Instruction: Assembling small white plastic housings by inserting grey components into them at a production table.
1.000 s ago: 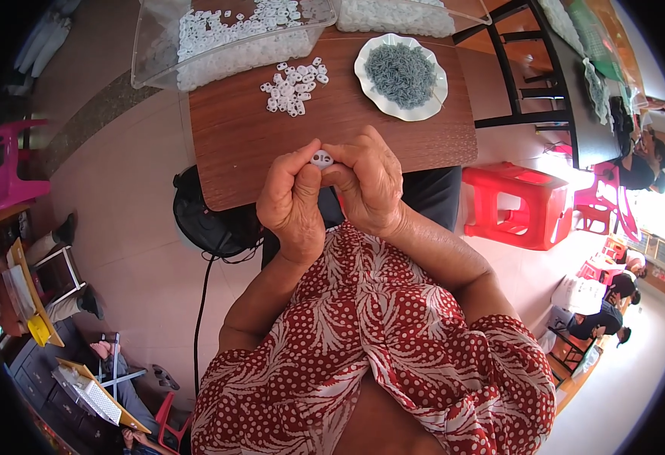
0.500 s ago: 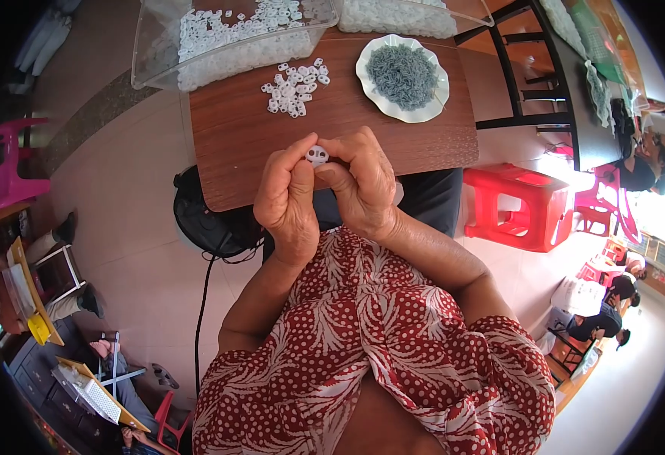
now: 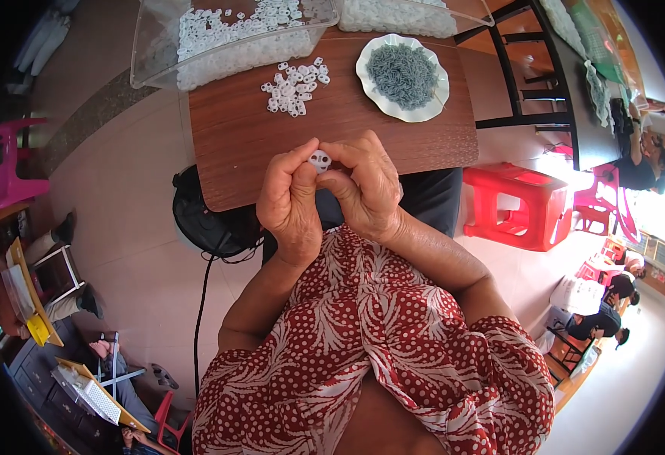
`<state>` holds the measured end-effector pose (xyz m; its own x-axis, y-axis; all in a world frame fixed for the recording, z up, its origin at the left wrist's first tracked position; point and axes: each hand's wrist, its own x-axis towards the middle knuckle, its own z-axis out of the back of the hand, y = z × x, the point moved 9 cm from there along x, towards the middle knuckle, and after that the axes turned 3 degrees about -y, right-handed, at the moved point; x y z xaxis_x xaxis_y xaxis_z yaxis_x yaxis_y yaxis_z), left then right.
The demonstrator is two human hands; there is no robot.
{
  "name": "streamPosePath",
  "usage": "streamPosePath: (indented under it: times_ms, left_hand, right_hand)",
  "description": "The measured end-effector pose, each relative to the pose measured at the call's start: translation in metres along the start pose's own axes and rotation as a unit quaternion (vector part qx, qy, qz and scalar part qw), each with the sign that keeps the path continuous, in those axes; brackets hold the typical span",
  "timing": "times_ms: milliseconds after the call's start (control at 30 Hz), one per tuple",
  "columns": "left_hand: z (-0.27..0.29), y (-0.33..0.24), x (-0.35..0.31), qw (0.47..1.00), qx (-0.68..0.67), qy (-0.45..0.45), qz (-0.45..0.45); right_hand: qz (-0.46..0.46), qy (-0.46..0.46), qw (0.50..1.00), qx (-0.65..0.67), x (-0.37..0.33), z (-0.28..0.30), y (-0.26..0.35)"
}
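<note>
1. Left hand of mine is closed in a pinch, thumb and forefinger on the left side of a white piece; its other fingers are curled in, mostly hidden behind.
2. Right hand of mine is likewise closed in a pinch on the piece's right side, forefinger above and thumb below; exactly how much of the thumb touches it I cannot tell. The remaining fingers are folded.
3. That white piece is small and rounded, with dark-looking openings in its face. I have it between my fingertips, a little above the middle of the frame, seen against the brown wooden tabletop.
4. Beyond my hands, toward the upper left of the frame, a loose heap of white pieces lies on the wood.
5. Right of that heap, at upper centre-right, I have a white plate with a wavy rim, bearing a mound of grey-blue bits; they are too small to make out singly.
6. Along the top of the frame stand two clear bins: the left bin with many white pieces inside, and the right bin, also with whitish contents.
7. Right of the tabletop, I see a red stool on the floor.
</note>
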<state>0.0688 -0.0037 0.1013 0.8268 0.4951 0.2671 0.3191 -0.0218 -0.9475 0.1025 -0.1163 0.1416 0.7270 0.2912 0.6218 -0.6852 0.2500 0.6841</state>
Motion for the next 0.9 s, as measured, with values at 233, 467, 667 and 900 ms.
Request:
streamPosePath:
  times_ms: [233,467,667,900]
  left_hand:
    - [-0.0002,0.0015,-0.0017,1.000,-0.020,-0.009,-0.008]
    - [0.0008,0.0044,-0.0016,0.999,-0.031,-0.013,-0.006]
    - [0.0003,0.0065,-0.0037,0.999,-0.039,-0.009,-0.004]
    - [-0.0010,0.0041,-0.0045,1.000,-0.001,-0.015,-0.020]
  right_hand:
    - [0.023,-0.002,1.000,-0.018,-0.0015,-0.0016,-0.0023]
    - [0.030,-0.005,0.999,-0.025,-0.0006,-0.0018,-0.0015]
    - [0.062,-0.007,0.997,-0.043,0.0016,-0.0015,0.0031]
    - [0.069,-0.016,0.996,-0.059,-0.0012,-0.0025,0.0043]
